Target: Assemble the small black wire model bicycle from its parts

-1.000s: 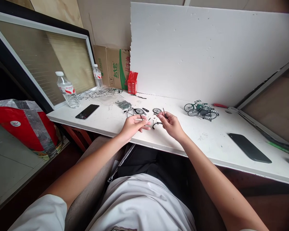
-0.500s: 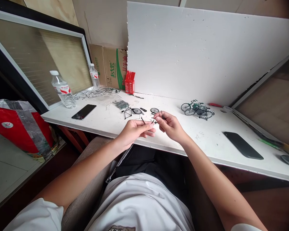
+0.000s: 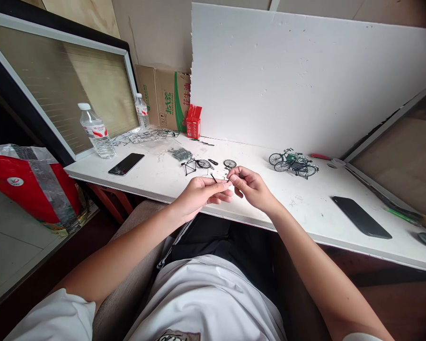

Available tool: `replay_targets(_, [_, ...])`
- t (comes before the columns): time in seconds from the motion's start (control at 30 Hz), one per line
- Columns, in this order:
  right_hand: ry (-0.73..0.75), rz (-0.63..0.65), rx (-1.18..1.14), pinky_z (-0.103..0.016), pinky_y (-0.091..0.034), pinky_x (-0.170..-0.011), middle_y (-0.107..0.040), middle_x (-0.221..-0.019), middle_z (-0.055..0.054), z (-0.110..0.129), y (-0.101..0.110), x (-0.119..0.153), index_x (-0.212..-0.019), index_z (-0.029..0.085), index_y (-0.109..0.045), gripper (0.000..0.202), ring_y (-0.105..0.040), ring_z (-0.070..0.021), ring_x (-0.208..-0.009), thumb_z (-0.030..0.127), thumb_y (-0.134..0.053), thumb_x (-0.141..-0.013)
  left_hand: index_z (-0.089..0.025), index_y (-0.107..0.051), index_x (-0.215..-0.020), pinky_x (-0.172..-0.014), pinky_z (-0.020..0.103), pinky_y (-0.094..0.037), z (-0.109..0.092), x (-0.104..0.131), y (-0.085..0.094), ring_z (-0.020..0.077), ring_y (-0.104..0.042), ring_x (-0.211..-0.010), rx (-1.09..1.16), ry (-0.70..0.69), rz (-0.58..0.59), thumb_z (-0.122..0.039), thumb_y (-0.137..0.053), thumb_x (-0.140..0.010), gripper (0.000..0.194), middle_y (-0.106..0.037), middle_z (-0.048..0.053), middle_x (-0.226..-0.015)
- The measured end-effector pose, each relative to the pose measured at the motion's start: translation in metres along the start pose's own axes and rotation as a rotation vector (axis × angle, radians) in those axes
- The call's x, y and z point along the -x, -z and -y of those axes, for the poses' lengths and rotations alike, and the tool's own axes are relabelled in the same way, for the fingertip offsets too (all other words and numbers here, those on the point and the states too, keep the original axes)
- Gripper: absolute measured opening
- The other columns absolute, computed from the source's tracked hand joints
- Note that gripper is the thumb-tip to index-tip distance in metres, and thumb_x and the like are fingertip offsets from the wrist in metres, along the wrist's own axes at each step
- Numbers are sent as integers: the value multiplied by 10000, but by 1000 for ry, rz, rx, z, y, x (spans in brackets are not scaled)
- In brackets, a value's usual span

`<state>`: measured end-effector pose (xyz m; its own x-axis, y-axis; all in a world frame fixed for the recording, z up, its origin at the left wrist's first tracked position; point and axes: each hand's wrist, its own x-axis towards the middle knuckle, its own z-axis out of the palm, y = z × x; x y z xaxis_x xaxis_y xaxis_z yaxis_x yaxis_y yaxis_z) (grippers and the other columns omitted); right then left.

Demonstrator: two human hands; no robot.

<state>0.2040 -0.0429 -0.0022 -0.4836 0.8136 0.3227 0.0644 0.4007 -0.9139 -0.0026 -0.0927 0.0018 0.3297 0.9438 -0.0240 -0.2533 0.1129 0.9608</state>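
My left hand [image 3: 208,194] pinches a small thin black part [image 3: 213,178], whose end sticks up above the fingers. Fingertips of my right hand [image 3: 248,184] are closed beside it, where a tiny dark bit shows; the fingers hide most of it. Just beyond the hands, a black model bicycle frame [image 3: 190,166] with a spoked wheel [image 3: 203,164] attached or touching lies on the white table. A loose wheel [image 3: 229,164] and a black oblong piece [image 3: 213,162] are near it. Further right stand model bicycles [image 3: 294,163], one green and one dark.
Bagged grey parts [image 3: 180,153] and black sprues [image 3: 156,136] lie at the back left. Two water bottles [image 3: 98,135], a phone [image 3: 127,164], a red box [image 3: 193,124] and a carton [image 3: 166,97] are on the left. Another phone [image 3: 361,217] and a red-handled tool [image 3: 319,156] are right.
The view has shifted slightly. My right fingertips have come closer to the left ones, now meeting at the small part. The things on the table stay where they were.
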Motion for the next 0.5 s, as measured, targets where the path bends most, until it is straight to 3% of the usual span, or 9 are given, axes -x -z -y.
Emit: replay_targets(0.5, [62, 61, 73, -238, -463, -555, -599, -954, -12, -9, 8, 0, -1061, 223, -650, 310, -493, -84, -635, 531, -623, -1043, -135, -833, -1013, -735, 259, -472, 3, -4, 4, 165, -751, -826, 11, 24, 21, -464, -910, -786, 407, -812, 129, -1000])
